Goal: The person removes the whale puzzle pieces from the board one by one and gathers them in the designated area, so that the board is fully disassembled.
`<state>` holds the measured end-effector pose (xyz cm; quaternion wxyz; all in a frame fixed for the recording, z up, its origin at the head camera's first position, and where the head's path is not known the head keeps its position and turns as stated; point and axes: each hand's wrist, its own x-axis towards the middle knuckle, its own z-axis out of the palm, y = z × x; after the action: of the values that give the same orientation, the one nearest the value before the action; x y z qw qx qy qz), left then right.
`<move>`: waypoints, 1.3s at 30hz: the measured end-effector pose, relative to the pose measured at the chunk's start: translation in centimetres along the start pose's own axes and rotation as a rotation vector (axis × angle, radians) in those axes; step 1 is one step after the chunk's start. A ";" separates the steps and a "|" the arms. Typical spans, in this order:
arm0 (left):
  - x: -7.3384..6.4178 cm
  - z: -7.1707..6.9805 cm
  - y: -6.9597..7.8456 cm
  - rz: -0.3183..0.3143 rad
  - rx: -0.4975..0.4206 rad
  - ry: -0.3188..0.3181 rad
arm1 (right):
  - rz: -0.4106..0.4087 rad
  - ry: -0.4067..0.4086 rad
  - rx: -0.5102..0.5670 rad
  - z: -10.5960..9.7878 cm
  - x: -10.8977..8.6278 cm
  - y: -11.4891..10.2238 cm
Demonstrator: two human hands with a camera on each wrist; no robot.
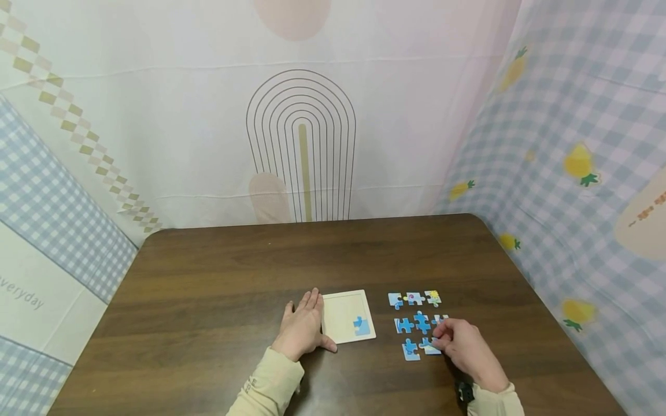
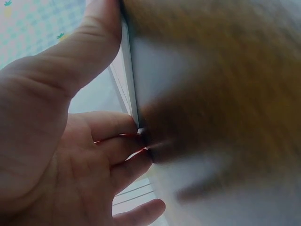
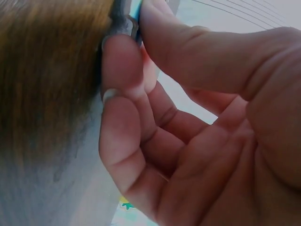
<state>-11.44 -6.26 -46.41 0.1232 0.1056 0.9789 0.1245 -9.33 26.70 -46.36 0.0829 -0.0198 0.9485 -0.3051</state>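
Observation:
In the head view a shallow pale puzzle tray [image 1: 340, 315] lies on the table, with one blue jigsaw piece [image 1: 361, 326] in its near right corner. My left hand [image 1: 303, 329] rests along the tray's left side, fingers extended and thumb at the near edge. The left wrist view shows the tray's rim [image 2: 128, 80] between thumb and fingers. Over to the right, my right hand [image 1: 465, 346] pinches a blue and white jigsaw piece [image 1: 430, 349] at the near right of the loose pieces. Thumb and fingertips hide part of that piece in the right wrist view.
Several loose jigsaw pieces [image 1: 422, 322] lie in rough rows right of the tray, one with a yellow figure [image 1: 433, 297]. They sit on a dark wooden table [image 1: 208, 277]. A patterned cloth [image 1: 416, 115] hangs behind it, and a checked cloth [image 1: 546, 173] borders its right side.

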 end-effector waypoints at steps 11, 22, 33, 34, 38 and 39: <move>0.0 0.1 0.0 -0.001 -0.002 0.004 | 0.030 -0.004 -0.073 0.2 0.1 -0.7; 0.0 0.0 0.0 -0.002 -0.009 -0.001 | 0.061 -0.017 -0.078 0.2 -0.1 -1.0; -0.1 0.1 0.0 0.000 -0.008 0.007 | 0.045 0.008 -0.101 0.5 -0.3 -0.8; -0.1 0.1 0.0 -0.001 -0.007 0.007 | 0.044 0.008 -0.107 0.5 -0.3 -0.8; -0.1 0.1 0.0 -0.007 -0.002 -0.001 | 0.052 0.011 -0.140 0.4 -0.4 -1.1; -0.1 0.1 0.0 -0.008 -0.001 -0.004 | 0.047 0.013 -0.148 0.4 -0.4 -1.2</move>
<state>-11.34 -6.21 -46.50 0.1255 0.1018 0.9790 0.1244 -8.87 25.55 -45.95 0.0820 -0.0016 0.9692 -0.2321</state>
